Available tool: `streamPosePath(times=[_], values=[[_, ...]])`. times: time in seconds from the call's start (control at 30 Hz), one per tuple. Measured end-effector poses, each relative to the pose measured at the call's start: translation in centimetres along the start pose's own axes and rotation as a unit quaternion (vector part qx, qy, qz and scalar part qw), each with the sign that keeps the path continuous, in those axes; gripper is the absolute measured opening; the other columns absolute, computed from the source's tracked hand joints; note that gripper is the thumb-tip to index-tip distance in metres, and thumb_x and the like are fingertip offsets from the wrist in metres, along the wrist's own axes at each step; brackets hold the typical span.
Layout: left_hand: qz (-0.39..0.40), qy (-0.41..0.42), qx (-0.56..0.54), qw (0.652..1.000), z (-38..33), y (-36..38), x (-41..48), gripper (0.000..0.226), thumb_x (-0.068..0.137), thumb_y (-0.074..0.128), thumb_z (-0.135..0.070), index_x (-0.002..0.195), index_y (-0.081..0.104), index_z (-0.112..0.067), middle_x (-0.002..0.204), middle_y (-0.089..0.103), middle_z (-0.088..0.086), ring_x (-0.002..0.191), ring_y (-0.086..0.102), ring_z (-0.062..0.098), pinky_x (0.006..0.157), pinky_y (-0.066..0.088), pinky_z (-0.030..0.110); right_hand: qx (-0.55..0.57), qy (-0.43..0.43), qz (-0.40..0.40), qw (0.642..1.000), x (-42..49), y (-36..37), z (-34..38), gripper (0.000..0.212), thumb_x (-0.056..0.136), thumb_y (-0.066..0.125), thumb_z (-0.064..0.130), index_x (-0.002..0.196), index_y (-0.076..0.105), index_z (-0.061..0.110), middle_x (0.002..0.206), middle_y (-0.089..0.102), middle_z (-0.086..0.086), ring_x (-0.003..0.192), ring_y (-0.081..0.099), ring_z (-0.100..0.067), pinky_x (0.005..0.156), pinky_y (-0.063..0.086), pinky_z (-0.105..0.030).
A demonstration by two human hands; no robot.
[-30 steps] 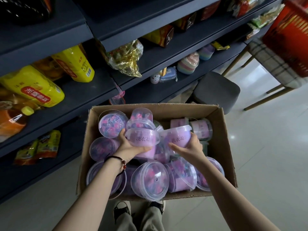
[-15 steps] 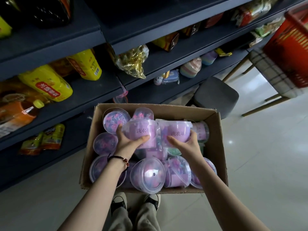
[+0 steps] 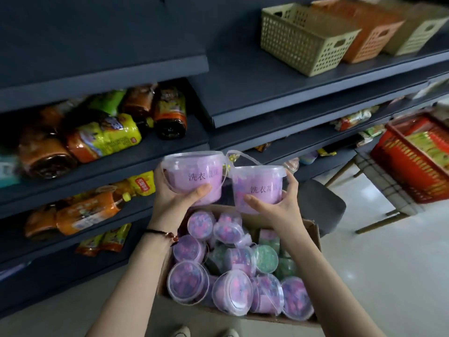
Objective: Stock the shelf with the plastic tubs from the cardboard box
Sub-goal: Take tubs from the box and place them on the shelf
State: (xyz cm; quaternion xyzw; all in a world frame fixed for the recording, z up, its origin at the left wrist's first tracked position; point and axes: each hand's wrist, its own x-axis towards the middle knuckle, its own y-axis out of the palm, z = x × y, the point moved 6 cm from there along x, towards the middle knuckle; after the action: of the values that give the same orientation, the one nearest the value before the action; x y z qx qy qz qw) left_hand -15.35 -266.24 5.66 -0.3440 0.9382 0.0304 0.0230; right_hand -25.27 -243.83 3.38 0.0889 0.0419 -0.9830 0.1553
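**Two purple tubs lifted above the box**

The left hand (image 3: pixel 175 198) grips one purple plastic tub (image 3: pixel 194 176) from below and behind, thumb across its printed front. The right hand (image 3: pixel 279 207) holds a second purple tub (image 3: pixel 257 188) the same way, fingers curled round its far side. Both tubs stand upright with clear lids on, side by side in the air above the cardboard box (image 3: pixel 313 237) and in front of the dark blue shelving (image 3: pixel 255 93); whether the two touch is unclear. A thin clear handle (image 3: pixel 243 156) arcs above the second tub.

The box sits below the forearms, crowded with more lidded tubs (image 3: pixel 233 288), mostly purple and lying at mixed angles, with a few green tubs (image 3: pixel 264 259) toward its right side. A beaded bracelet (image 3: pixel 165 234) circles the left wrist.

On the left shelves lie dark sauce bottles (image 3: pixel 170 113), a yellow-green packet (image 3: pixel 107 137) and orange bottles (image 3: pixel 85 212). An upper shelf carries a beige perforated basket (image 3: pixel 303 40) beside an orange basket (image 3: pixel 371 37). To the right stand a dark grey stool (image 3: pixel 320 207) and a red basket (image 3: pixel 413 171).
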Motion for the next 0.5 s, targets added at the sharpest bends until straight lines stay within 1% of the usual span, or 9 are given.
streamPosePath(times=[0.07, 0.13, 0.17, 0.23, 0.3, 0.33, 0.4, 0.47, 0.5], values=[[-0.026, 0.038, -0.023, 0.999, -4.3, -1.7, -0.6, 0.110, 0.041, 0.089, -0.044, 0.134, 0.037, -0.016, 0.134, 0.050, 0.010, 0.120, 0.054, 0.020, 0.098, 0.049, 0.047, 0.001, -0.031, -0.012, 0.999, -0.7, 0.8, 3.7, 0.109, 0.047, 0.090, 0.046, 0.136, 0.026, 0.043, 0.113, 0.063, 0.009, 0.097, 0.068, -0.008, 0.092, 0.054, -0.044], [-0.044, 0.077, -0.041, 0.995, -8.1, -3.6, -1.4, 0.120, 0.039, 0.089, -0.053, 0.137, 0.034, -0.012, 0.137, 0.046, 0.013, 0.124, 0.051, 0.023, 0.099, 0.048, 0.048, -0.001, -0.060, -0.011, 0.998, -1.5, 1.8, 7.2, 0.109, 0.049, 0.091, 0.045, 0.135, 0.025, 0.043, 0.113, 0.061, 0.008, 0.097, 0.067, -0.005, 0.094, 0.053, -0.041], [-0.045, 0.090, -0.050, 0.994, -9.7, -4.5, -1.9, 0.122, 0.040, 0.089, -0.054, 0.138, 0.033, -0.009, 0.138, 0.045, 0.015, 0.125, 0.049, 0.025, 0.100, 0.047, 0.050, -0.003, -0.074, -0.004, 0.997, -2.0, 2.4, 8.9, 0.109, 0.050, 0.093, 0.043, 0.135, 0.024, 0.042, 0.114, 0.061, 0.005, 0.098, 0.066, -0.006, 0.095, 0.053, -0.041], [-0.038, 0.111, -0.061, 0.991, -12.6, -6.0, -2.7, 0.120, 0.042, 0.090, -0.049, 0.139, 0.032, -0.007, 0.138, 0.044, 0.018, 0.126, 0.049, 0.029, 0.098, 0.046, 0.056, -0.008, -0.107, 0.016, 0.994, -3.2, 3.9, 12.2, 0.107, 0.052, 0.091, 0.038, 0.135, 0.024, 0.039, 0.117, 0.060, -0.002, 0.101, 0.065, -0.010, 0.093, 0.054, -0.042], [-0.035, 0.130, -0.070, 0.988, -14.8, -7.7, -3.5, 0.119, 0.044, 0.091, -0.046, 0.138, 0.032, -0.004, 0.137, 0.045, 0.020, 0.124, 0.050, 0.031, 0.095, 0.047, 0.060, -0.017, -0.142, 0.040, 0.989, -4.4, 5.8, 15.0, 0.104, 0.057, 0.091, 0.033, 0.136, 0.023, 0.040, 0.120, 0.058, -0.004, 0.103, 0.064, -0.011, 0.090, 0.056, -0.039], [-0.040, 0.137, -0.077, 0.987, -15.8, -8.6, -3.9, 0.120, 0.043, 0.092, -0.046, 0.138, 0.032, -0.004, 0.136, 0.046, 0.020, 0.124, 0.051, 0.031, 0.095, 0.047, 0.059, -0.017, -0.159, 0.054, 0.986, -5.2, 6.9, 16.3, 0.104, 0.057, 0.092, 0.032, 0.135, 0.023, 0.040, 0.121, 0.057, -0.004, 0.103, 0.064, -0.009, 0.090, 0.056, -0.037], [-0.058, 0.143, -0.096, 0.983, -17.7, -10.8, -4.7, 0.121, 0.041, 0.093, -0.044, 0.139, 0.031, -0.009, 0.136, 0.049, 0.013, 0.123, 0.054, 0.024, 0.095, 0.050, 0.049, -0.010, -0.182, 0.080, 0.980, -6.6, 9.5, 18.9, 0.106, 0.053, 0.089, 0.039, 0.136, 0.022, 0.041, 0.121, 0.056, 0.000, 0.104, 0.063, -0.007, 0.090, 0.055, -0.034], [-0.074, 0.154, -0.107, 0.979, -19.3, -13.2, -5.4, 0.115, 0.044, 0.091, -0.035, 0.139, 0.031, -0.012, 0.134, 0.052, 0.006, 0.121, 0.056, 0.017, 0.094, 0.052, 0.040, -0.005, -0.197, 0.106, 0.975, -8.1, 12.6, 21.2, 0.108, 0.049, 0.086, 0.045, 0.136, 0.021, 0.042, 0.118, 0.056, 0.004, 0.103, 0.063, -0.003, 0.091, 0.055, -0.034], [-0.080, 0.161, -0.109, 0.978, -20.0, -14.7, -5.8, 0.110, 0.047, 0.089, -0.031, 0.139, 0.031, -0.013, 0.134, 0.052, 0.005, 0.121, 0.056, 0.016, 0.094, 0.052, 0.038, -0.001, -0.205, 0.119, 0.972, -8.9, 14.3, 22.1, 0.108, 0.049, 0.085, 0.046, 0.136, 0.022, 0.041, 0.118, 0.056, 0.005, 0.103, 0.063, -0.003, 0.091, 0.055, -0.035]])
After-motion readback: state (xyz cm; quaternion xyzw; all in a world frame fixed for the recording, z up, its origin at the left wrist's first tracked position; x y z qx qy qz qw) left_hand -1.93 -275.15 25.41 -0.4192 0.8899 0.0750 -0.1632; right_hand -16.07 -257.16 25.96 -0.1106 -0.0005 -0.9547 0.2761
